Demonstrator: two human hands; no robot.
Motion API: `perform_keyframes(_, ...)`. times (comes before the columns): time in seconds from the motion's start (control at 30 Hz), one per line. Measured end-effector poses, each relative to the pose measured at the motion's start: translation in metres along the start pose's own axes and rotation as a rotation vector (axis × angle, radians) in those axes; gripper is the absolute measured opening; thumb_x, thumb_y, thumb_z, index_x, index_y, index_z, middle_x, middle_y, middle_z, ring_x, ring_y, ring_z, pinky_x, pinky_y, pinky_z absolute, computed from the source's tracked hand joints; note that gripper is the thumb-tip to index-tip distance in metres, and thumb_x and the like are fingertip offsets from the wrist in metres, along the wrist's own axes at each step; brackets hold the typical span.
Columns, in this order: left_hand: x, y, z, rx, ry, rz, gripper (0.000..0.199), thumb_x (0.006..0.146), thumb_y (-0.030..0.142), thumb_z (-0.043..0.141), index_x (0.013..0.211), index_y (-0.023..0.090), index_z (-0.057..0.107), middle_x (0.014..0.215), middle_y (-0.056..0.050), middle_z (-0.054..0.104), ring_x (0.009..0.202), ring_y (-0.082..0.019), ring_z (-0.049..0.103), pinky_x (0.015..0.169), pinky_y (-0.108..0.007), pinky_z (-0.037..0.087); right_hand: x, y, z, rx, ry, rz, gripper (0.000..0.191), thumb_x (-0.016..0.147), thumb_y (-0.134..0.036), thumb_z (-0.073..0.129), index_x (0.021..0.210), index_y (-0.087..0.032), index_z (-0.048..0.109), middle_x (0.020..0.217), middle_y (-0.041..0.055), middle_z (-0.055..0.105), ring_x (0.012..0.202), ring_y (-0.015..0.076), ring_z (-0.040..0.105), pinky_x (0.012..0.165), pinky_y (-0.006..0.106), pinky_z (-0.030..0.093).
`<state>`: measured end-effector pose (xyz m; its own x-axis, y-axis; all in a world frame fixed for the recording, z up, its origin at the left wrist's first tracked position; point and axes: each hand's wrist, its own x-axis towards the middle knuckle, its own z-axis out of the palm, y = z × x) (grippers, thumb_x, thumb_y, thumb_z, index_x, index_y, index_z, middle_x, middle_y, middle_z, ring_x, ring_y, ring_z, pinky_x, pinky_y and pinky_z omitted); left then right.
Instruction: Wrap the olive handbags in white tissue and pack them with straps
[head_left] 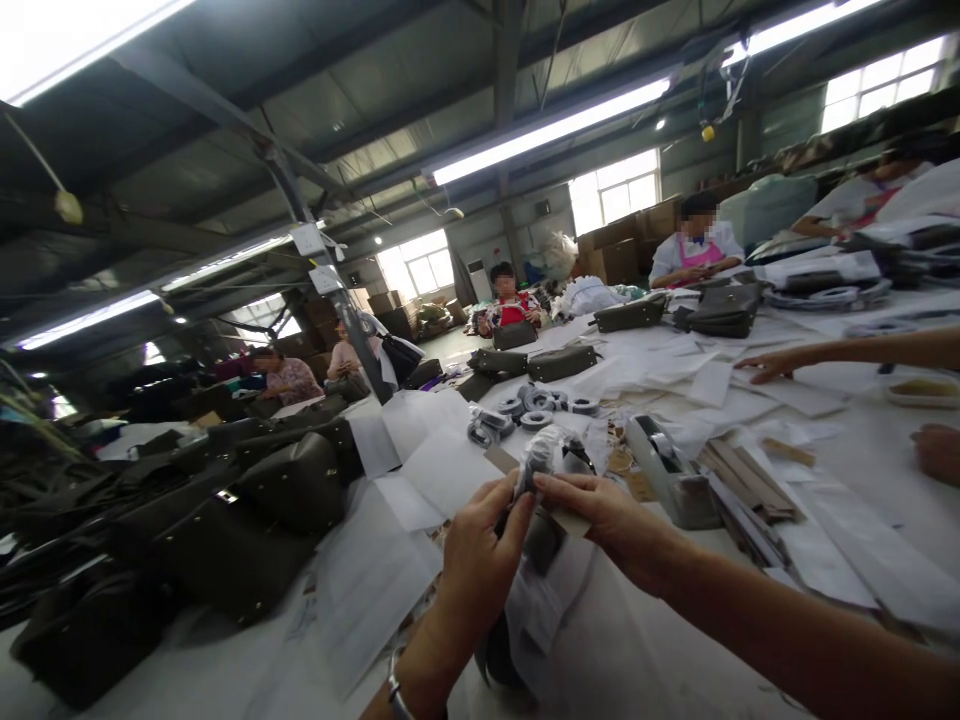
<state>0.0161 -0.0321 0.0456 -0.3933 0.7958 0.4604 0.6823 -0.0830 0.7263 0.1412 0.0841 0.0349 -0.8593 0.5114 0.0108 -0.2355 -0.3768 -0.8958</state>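
Observation:
Both my hands meet at the lower middle of the head view. My left hand (487, 540) has its fingers and thumb closed round a dark strap in clear wrapping (546, 452). From the right, my right hand (589, 505) pinches the same wrapped strap, its fingertips close to my left thumb. A small tan card (571, 522) hangs just under my right fingers. Below the hands lies a dark item partly covered with thin white wrapping (551, 590); my left hand and wrist hide some of it.
Dark bags (240, 520) pile up on the left. Coiled wrapped straps (536, 400) lie beyond my hands, and a grey tape dispenser (671, 475) stands right of them. Another person's hand (772, 365) reaches over paper sheets at the right. Several people sit farther back.

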Motion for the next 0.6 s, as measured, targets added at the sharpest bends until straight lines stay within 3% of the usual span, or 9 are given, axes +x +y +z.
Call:
perform_keyframes(0.1,0.002,-0.005,0.007,-0.313,0.053,-0.159,0.054,0.086,0.043,0.068,0.136,0.026,0.055,0.132,-0.012,0.064,0.118,-0.028,0.062,0.103,-0.042,0.047,0.001,-0.003,0.000,-0.019,0.009,-0.001,0.043,0.076,-0.050,0.079,0.099,-0.013,0.078,0.085,0.0078,0.075,0.079,0.0185,0.068,0.073,0.028,0.051)
perform_keyframes(0.2,0.004,-0.005,0.013,-0.666,0.096,-0.301,0.080,0.079,0.042,0.077,0.146,0.024,0.036,0.126,-0.015,0.067,0.111,-0.028,0.067,0.097,-0.041,0.051,0.002,-0.006,-0.001,-0.002,-0.030,0.032,0.043,0.079,-0.050,0.076,0.099,-0.012,0.077,0.086,0.0088,0.075,0.075,0.0171,0.067,0.070,0.027,0.052)
perform_keyframes(0.37,0.006,-0.001,0.014,-0.828,0.140,-0.316,0.097,0.079,0.036,0.079,0.154,0.028,0.017,0.123,-0.012,0.068,0.111,-0.026,0.067,0.100,-0.040,0.049,-0.001,0.002,-0.009,0.199,-0.026,0.032,0.034,0.083,-0.050,0.072,0.092,-0.018,0.076,0.096,0.0070,0.073,0.089,0.0169,0.066,0.085,0.028,0.053)
perform_keyframes(0.4,0.006,0.000,0.014,-0.832,0.127,-0.303,0.094,0.080,0.036,0.078,0.154,0.028,0.019,0.122,-0.011,0.069,0.111,-0.026,0.067,0.100,-0.039,0.049,-0.002,0.005,-0.009,0.201,-0.038,0.016,0.030,0.081,-0.046,0.076,0.094,-0.020,0.077,0.099,0.0065,0.073,0.092,0.0169,0.065,0.088,0.028,0.052)
perform_keyframes(0.47,0.005,0.000,0.013,-0.778,0.071,-0.258,0.073,0.082,0.037,0.075,0.145,0.025,0.041,0.119,-0.011,0.070,0.111,-0.026,0.066,0.099,-0.038,0.048,-0.005,0.012,-0.009,0.152,-0.080,-0.044,0.028,0.080,-0.040,0.078,0.102,-0.022,0.076,0.105,0.0059,0.072,0.098,0.0169,0.064,0.093,0.027,0.050)
perform_keyframes(0.53,0.004,0.001,0.015,-0.650,0.050,-0.213,0.046,0.083,0.039,0.074,0.122,0.018,0.064,0.114,-0.011,0.072,0.110,-0.027,0.066,0.098,-0.037,0.048,-0.007,0.018,-0.006,0.089,-0.090,-0.113,0.032,0.083,-0.042,0.076,0.108,-0.023,0.075,0.107,0.0058,0.071,0.100,0.0180,0.063,0.093,0.028,0.048)
perform_keyframes(0.6,0.002,0.003,0.018,-0.507,0.093,-0.185,0.034,0.083,0.040,0.073,0.107,0.018,0.070,0.110,-0.009,0.073,0.108,-0.026,0.065,0.097,-0.036,0.048,-0.007,0.022,-0.002,0.030,-0.034,-0.170,0.036,0.084,-0.048,0.073,0.110,-0.023,0.074,0.102,0.0057,0.071,0.096,0.0199,0.063,0.088,0.030,0.050)
